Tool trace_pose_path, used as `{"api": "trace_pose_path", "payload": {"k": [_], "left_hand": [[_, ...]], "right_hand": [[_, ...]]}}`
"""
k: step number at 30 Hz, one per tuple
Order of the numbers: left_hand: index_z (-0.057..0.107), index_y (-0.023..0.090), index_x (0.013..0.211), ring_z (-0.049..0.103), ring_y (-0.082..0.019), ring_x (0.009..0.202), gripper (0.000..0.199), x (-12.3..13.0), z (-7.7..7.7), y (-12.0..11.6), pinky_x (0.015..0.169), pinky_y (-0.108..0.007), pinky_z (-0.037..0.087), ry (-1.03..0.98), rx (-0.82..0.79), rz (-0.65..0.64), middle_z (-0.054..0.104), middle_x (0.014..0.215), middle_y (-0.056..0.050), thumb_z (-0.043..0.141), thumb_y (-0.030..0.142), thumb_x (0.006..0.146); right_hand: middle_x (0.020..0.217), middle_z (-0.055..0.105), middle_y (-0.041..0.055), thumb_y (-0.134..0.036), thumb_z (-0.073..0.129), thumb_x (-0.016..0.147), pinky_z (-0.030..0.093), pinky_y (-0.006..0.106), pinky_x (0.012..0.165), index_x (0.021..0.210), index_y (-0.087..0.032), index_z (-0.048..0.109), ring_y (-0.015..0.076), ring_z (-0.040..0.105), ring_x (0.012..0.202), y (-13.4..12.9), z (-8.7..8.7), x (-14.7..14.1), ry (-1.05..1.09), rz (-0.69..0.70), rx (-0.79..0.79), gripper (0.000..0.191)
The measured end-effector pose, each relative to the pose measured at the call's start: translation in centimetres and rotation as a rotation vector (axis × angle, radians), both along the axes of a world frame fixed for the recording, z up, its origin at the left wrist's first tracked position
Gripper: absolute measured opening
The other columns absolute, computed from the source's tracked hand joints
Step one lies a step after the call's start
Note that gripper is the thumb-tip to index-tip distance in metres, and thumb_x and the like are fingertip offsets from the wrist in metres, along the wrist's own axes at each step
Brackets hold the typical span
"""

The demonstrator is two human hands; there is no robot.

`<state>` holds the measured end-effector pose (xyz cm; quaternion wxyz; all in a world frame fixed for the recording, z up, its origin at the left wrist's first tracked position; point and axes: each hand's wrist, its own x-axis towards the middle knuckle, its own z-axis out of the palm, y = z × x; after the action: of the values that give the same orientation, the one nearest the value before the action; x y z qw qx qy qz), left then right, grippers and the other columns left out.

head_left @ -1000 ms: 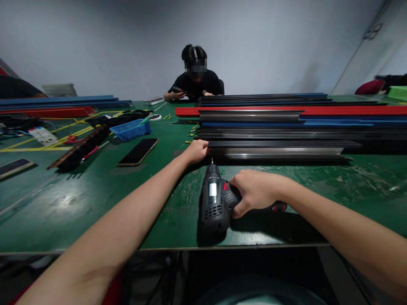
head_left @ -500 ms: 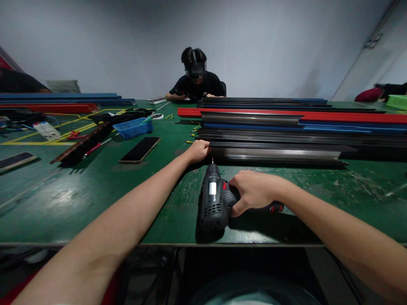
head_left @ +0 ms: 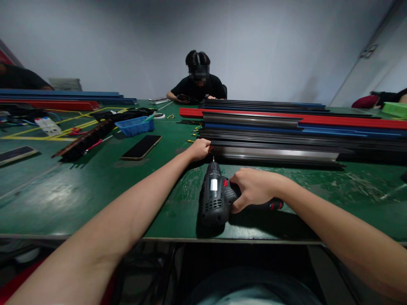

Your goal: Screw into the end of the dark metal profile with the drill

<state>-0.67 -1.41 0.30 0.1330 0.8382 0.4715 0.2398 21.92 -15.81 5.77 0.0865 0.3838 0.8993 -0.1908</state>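
My right hand (head_left: 252, 189) is wrapped round the handle of a black cordless drill (head_left: 214, 201), which lies on its side on the green table. The drill's bit points away from me and meets the near left end of a dark metal profile (head_left: 273, 156), or comes very close to it; I cannot tell which. At that same end, my left hand (head_left: 201, 149) is closed on the profile, with the fingertips hidden behind it. Just beyond my left hand lie several yellow-green wires (head_left: 190, 141).
Behind the profile lie more long profiles, one of them red (head_left: 343, 120). Left of my arm are a phone (head_left: 141, 147), a blue basket (head_left: 135, 126) and a brown-black strip (head_left: 85, 142). Across the table (head_left: 178, 203) sits a person (head_left: 199, 84); a green bin (head_left: 394, 110) stands far right.
The view has shifted very slightly. Both hands, the drill and the profile keep nearly the same positions relative to each other.
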Motion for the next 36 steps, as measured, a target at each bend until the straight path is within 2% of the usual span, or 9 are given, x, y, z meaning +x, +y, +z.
{"api": "trace_pose_path", "payload": {"k": [4,11,22,27,36], "left_hand": [[0.058,0.017,0.054,0.051,-0.017,0.062,0.032,0.12,0.05,0.09,0.064,-0.028,0.036,0.015,0.008,0.009,0.059,0.058,-0.004,0.051,0.034,0.08],[0.056,0.017,0.054,0.049,-0.016,0.06,0.035,0.02,-0.18,0.48,0.061,-0.027,0.033,0.051,0.034,0.022,0.058,0.057,-0.004,0.05,0.037,0.081],[0.061,0.017,0.058,0.054,-0.02,0.066,0.027,-0.13,-0.28,0.67,0.065,-0.03,0.039,0.109,0.042,0.05,0.064,0.063,-0.007,0.051,0.034,0.077],[0.06,0.017,0.059,0.053,-0.019,0.064,0.027,-0.09,-0.17,0.6,0.063,-0.029,0.038,0.13,0.053,0.054,0.063,0.061,-0.007,0.05,0.032,0.078],[0.061,0.017,0.061,0.055,-0.02,0.067,0.027,-0.07,-0.12,0.65,0.065,-0.03,0.039,0.151,0.057,0.046,0.068,0.069,-0.01,0.05,0.032,0.079]], "right_hand": [[0.065,0.06,0.0015,-0.066,0.076,0.069,0.031,0.031,0.051,0.075,-0.017,0.07,0.0157,0.048,0.056,0.04,-0.15,0.0,0.006,0.016,0.016,0.05],[0.069,0.063,0.0021,-0.065,0.076,0.07,0.032,0.03,0.052,0.08,-0.015,0.074,0.0153,0.049,0.057,-0.05,-0.19,-0.15,-0.015,-0.004,0.014,0.051],[0.067,0.061,0.0012,-0.065,0.077,0.07,0.032,0.03,0.052,0.08,-0.016,0.073,0.0153,0.048,0.057,0.02,-0.25,-0.02,-0.006,-0.008,0.003,0.05],[0.064,0.058,-0.0003,-0.064,0.077,0.07,0.031,0.031,0.052,0.075,-0.018,0.07,0.0145,0.046,0.056,0.08,-0.34,0.06,0.004,-0.001,0.01,0.048],[0.066,0.06,0.0007,-0.067,0.077,0.07,0.031,0.03,0.053,0.077,-0.018,0.07,0.0154,0.048,0.057,0.16,-0.47,0.14,0.002,0.001,0.024,0.05]]}}
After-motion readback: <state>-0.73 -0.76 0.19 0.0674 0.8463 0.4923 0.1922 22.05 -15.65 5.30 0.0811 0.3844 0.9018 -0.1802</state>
